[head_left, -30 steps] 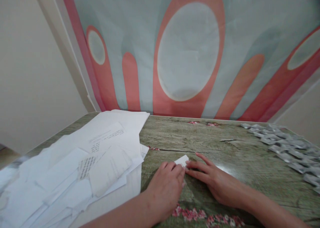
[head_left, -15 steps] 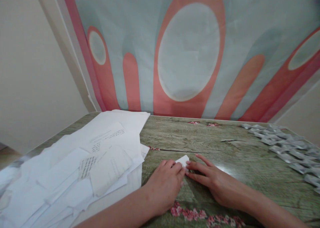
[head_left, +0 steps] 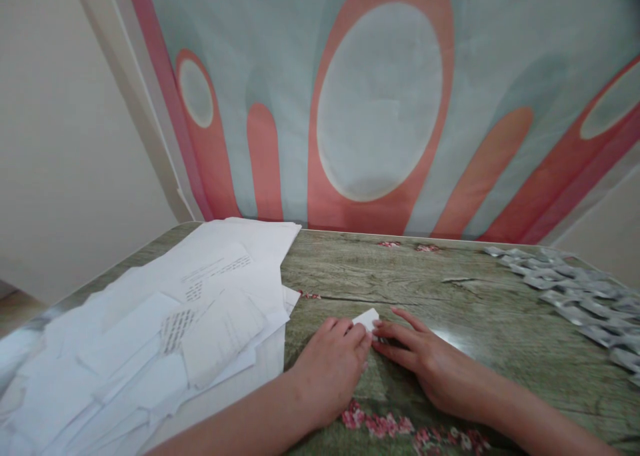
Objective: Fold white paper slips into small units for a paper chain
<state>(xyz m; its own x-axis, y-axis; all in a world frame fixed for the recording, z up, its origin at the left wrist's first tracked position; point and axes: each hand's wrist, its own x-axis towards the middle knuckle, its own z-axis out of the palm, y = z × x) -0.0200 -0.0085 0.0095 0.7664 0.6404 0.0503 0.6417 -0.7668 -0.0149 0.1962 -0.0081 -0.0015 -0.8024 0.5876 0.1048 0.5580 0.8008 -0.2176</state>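
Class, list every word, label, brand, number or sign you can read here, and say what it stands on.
Readable text: none.
White sheets at left: rows of dark print, too small and blurred to read.
Small white piece: no lettering can be made out.
Grey pieces at right: none can be made out.
Patterned backdrop: shapes, no lettering visible.

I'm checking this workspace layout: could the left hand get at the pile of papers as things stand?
Probably yes: the left hand is close beside the pile of papers, with nothing visible between them, though it is currently on the small white piece.
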